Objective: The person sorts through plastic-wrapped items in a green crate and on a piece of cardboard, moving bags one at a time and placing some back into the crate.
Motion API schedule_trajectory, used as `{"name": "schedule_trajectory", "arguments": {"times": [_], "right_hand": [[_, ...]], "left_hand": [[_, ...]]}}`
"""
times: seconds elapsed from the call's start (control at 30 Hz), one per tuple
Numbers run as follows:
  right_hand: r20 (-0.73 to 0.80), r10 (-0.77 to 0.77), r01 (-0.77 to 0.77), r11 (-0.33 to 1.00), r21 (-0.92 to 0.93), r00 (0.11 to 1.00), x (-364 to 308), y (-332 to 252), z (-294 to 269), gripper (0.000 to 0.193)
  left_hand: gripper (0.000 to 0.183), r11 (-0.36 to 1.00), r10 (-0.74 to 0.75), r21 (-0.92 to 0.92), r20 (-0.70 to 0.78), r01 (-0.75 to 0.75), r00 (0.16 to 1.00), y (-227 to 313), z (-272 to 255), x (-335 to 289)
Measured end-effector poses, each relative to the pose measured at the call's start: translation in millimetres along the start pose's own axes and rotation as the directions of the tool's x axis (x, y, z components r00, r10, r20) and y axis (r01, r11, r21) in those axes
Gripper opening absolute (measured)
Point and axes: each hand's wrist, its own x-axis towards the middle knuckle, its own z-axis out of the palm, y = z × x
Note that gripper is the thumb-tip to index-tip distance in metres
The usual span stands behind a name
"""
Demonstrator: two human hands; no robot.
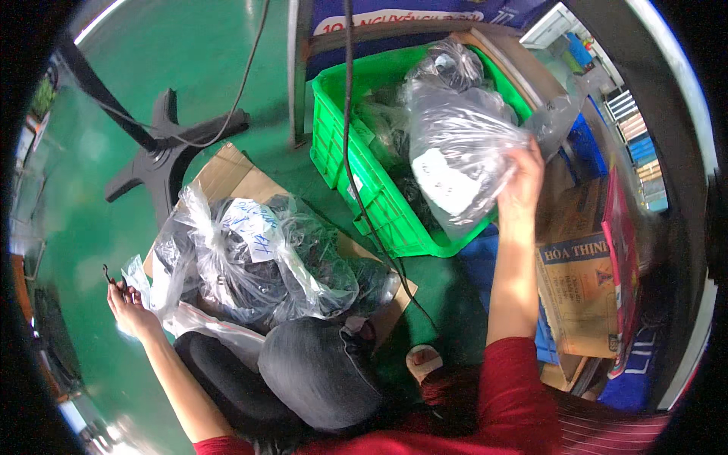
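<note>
My right hand (pixel 522 178) is closed on the gathered neck of a clear plastic bag (pixel 474 129) with a white paper label and dark contents. That bag rests over the green plastic crate (pixel 398 227), which holds more clear bags of dark items. Off to the left, my left hand (pixel 133 309) has its fingers bent round a small, thin dark thing whose kind I cannot make out. Close by that hand, several knotted clear bags (pixel 227 284) of dark items lie on a flattened cardboard box (pixel 225 173). A handwritten white label (pixel 254 227) shows on top.
A black table foot (pixel 163 148) stands on the green floor at the upper left. A dark cable (pixel 347 144) hangs in front of the crate. At right stands a brown cardboard box (pixel 572 292) with a pink-red panel (pixel 622 280) beside it. My knee (pixel 318 371) is near the bags.
</note>
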Motion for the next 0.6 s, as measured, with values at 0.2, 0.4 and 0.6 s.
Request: {"name": "schedule_trajectory", "arguments": {"times": [0.2,0.4,0.6], "right_hand": [[-0.12,0.09,-0.068,0.982,0.178,0.989,3.1,-34.1,11.5,0.024],[-0.038,0.15,-0.148,0.987,0.064,0.988,-21.4,-53.4,38.4,0.046],[0.245,0.204,-0.243,0.959,0.144,0.948,-60.8,-33.0,97.9,0.041]], "left_hand": [[0.019,0.999,-0.024,-0.048,-0.029,0.023,0.999,0.2,-4.8,6.6],[0.019,0.999,-0.034,-0.026,-0.024,0.033,0.999,4.3,-4.0,5.1],[0.016,0.975,0.006,-0.22,0.057,0.007,0.998,18.0,-4.6,0.0]]}}
